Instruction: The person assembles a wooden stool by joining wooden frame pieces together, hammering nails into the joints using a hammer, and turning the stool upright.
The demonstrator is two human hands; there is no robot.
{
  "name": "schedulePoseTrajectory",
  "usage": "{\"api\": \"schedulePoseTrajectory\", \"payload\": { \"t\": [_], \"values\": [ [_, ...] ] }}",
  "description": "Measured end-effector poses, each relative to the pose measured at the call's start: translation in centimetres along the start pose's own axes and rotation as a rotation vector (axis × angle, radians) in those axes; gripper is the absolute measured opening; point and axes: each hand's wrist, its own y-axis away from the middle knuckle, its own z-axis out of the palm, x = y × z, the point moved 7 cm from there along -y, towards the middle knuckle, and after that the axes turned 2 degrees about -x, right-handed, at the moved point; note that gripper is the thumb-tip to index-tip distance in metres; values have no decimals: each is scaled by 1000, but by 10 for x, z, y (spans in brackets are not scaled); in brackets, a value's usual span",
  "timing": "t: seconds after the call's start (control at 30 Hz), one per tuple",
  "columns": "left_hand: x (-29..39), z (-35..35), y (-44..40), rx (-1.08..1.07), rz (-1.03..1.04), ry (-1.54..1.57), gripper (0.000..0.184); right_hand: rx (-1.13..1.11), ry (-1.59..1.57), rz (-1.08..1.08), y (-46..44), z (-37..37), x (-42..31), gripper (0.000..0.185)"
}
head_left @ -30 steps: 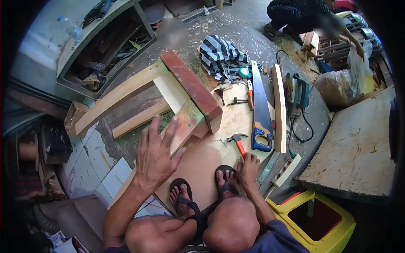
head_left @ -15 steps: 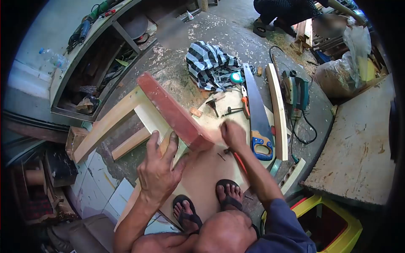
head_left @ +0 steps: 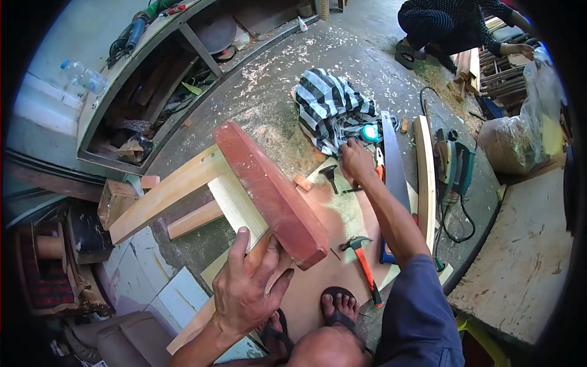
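The wooden frame [head_left: 174, 183] looks stiff, probably heavy, best held near-side, where the left hand [head_left: 244, 292] clamps it; the right hand's [head_left: 356, 160] grip is hidden.

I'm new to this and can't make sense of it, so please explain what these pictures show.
There is no machine here: a person works with two bare hands. All the pictures come from one camera on their head, looking forward and down.

The left hand touches a wooden frame topped by a reddish block; how firmly it grips is unclear. The right hand reaches beside a checked cloth; whether it holds anything is hidden.

A hammer lies on a flat board on the floor. To its right are a handsaw, partly behind the arm, and a corded power tool. Another person crouches farther off.
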Motion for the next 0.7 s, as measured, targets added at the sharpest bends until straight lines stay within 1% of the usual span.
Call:
{"api": "schedulePoseTrajectory", "payload": {
  "t": [0.03, 0.1, 0.17, 0.2, 0.3, 0.37, 0.4, 0.47, 0.5, 0.53, 0.6, 0.63, 0.67, 0.7],
  "values": [
    [-3, 1, 0, -1, -7, 4, 76, -7, 1, -4, 8, -3, -3, 14],
    [0, 0, 0, 45, 53, -66, 70, -157, -51, 30, 21, 1, -3, 14],
    [1, 1, -2, 24, 11, -6, 73, -155, -83, -9, 6, 2, 6, 13],
    [0, 2, -1, -5, -28, 52, 77, -97, -57, 29, -11, 2, 16, 14],
    [-1, 6, 1, -58, 12, 9, 77, 113, -50, 91, -60, -13, 25, 19],
    [0, 3, -1, -42, -3, 20, 77, 69, 61, 87, -90, 0, 32, 23],
    [-1, 1, -1, -28, -24, 46, 76, -45, 135, 103, -98, 14, 40, 26],
    [-3, 5, 0, -46, -16, 15, 75, 3, 125, 138, -103, 19, 42, 22],
    [-3, 7, 2, -70, -7, -3, 74, 3, 137, 146, -101, 23, 43, 21],
    [-1, 2, -1, -12, -4, 35, 74, -67, 139, 143, -97, 23, 43, 21],
    [1, -4, -2, -15, -37, 53, 74, -35, 89, 103, -70, 5, 33, 19],
    [1, -7, -2, -15, -41, 66, 75, 139, 80, 118, -50, -9, 31, 18],
    [2, -13, -2, 37, 16, 77, 68, 71, -8, 249, -31, -34, 24, 18],
    [-2, -13, 0, 49, -5, 81, 68, 215, -150, 293, -1, -69, 9, 15]
  ]
}}
